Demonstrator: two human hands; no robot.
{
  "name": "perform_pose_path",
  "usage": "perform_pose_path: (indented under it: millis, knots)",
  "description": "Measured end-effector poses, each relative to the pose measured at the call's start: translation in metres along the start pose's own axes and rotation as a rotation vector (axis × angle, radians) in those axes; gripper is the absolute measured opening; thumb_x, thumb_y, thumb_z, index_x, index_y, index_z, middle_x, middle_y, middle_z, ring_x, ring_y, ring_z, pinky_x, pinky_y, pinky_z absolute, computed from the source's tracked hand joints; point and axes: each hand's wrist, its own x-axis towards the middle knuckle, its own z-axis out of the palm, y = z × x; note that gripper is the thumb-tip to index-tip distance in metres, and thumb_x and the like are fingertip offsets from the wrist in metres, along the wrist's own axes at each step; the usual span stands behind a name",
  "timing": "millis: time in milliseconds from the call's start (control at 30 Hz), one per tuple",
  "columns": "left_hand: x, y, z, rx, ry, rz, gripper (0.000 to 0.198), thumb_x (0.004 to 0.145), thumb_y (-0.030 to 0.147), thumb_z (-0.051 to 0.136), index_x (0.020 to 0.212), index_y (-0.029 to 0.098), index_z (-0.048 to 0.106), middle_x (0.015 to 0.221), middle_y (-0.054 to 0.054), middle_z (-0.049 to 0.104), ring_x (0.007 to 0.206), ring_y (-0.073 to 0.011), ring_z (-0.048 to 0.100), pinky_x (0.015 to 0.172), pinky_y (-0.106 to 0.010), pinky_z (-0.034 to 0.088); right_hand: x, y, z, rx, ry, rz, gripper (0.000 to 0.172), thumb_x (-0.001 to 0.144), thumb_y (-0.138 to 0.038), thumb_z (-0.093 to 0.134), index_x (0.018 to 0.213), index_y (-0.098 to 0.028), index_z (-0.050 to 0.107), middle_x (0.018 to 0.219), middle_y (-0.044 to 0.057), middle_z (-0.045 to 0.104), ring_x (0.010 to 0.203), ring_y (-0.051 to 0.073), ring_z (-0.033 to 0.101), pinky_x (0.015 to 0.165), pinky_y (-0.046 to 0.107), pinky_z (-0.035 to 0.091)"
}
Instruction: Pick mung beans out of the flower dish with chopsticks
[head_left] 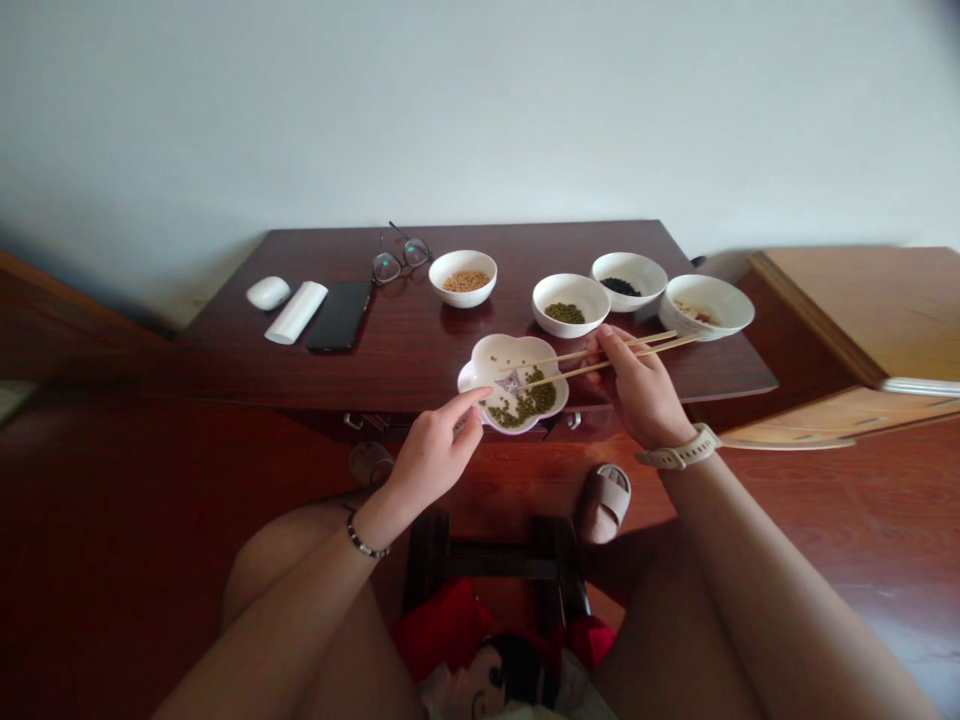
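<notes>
My right hand (637,385) is closed around a pair of wooden chopsticks (555,375), whose tips reach over a white flower-shaped dish (480,358). Small green beans (532,402), likely mung beans, lie in it, mostly along its near and right side, with a few scattered at the back. A cartoon figure is printed on the dish's bottom. At the dish's near left rim, my left hand (435,450) grips the edge, index finger over the inside and the other fingers partly hidden. Just behind stands a white bowl (551,295) with more green beans (564,313).
Farther right are a bowl of black beans (630,262) and a bowl with pale and reddish bits (731,300). A bowl of yellowish grains (463,262), glasses (401,260), a black phone (340,316), a white case (296,312) and a white mouse-like object (268,292) sit leftward.
</notes>
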Motion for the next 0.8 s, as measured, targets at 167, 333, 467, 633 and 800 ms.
perform_pose_path:
  millis: [167,333,467,633,800]
  knots:
    - [0.0,0.0,0.001,-0.007,0.014,0.013,0.039,0.109,0.026,0.054,0.142,0.018,0.074,0.114,-0.009,0.086,0.073,-0.0155,0.074,0.072,-0.027,0.056,0.002,-0.001,-0.013,-0.063,0.045,0.012,0.048,0.101,-0.067,0.066,0.082,-0.023,0.068,0.065,-0.001,0.054,0.055,0.011,0.047,0.047,0.025,0.034]
    - [0.001,0.001,0.003,-0.013,0.015,0.007,0.039,0.11,0.026,0.053,0.142,0.019,0.074,0.115,-0.009,0.085,0.074,-0.0158,0.075,0.076,-0.029,0.057,-0.001,-0.005,-0.012,-0.09,0.04,0.005,0.05,0.104,-0.066,0.064,0.081,-0.021,0.066,0.066,-0.001,0.054,0.055,0.01,0.048,0.048,0.023,0.034]
    - [0.003,0.001,0.004,-0.017,0.018,0.022,0.038,0.11,0.026,0.053,0.142,0.019,0.074,0.119,-0.009,0.085,0.08,-0.0171,0.077,0.079,-0.029,0.058,-0.003,-0.006,-0.008,-0.142,0.008,-0.004,0.047,0.103,-0.063,0.067,0.081,-0.021,0.063,0.065,-0.002,0.054,0.053,0.009,0.047,0.047,0.022,0.033]
    - [0.003,0.001,0.004,-0.017,0.026,0.025,0.038,0.11,0.025,0.053,0.141,0.019,0.074,0.121,-0.009,0.085,0.082,-0.0171,0.078,0.079,-0.029,0.059,-0.003,-0.003,-0.009,-0.148,0.001,0.005,0.047,0.105,-0.062,0.064,0.082,-0.021,0.064,0.061,-0.002,0.054,0.052,0.01,0.047,0.046,0.022,0.032]
    - [0.004,0.001,0.005,-0.023,0.02,0.024,0.037,0.11,0.024,0.053,0.14,0.02,0.074,0.12,-0.009,0.085,0.079,-0.0164,0.077,0.076,-0.028,0.058,-0.002,0.0,-0.008,-0.123,0.0,0.029,0.048,0.106,-0.063,0.062,0.083,-0.021,0.066,0.062,-0.001,0.057,0.053,0.01,0.051,0.048,0.021,0.038]
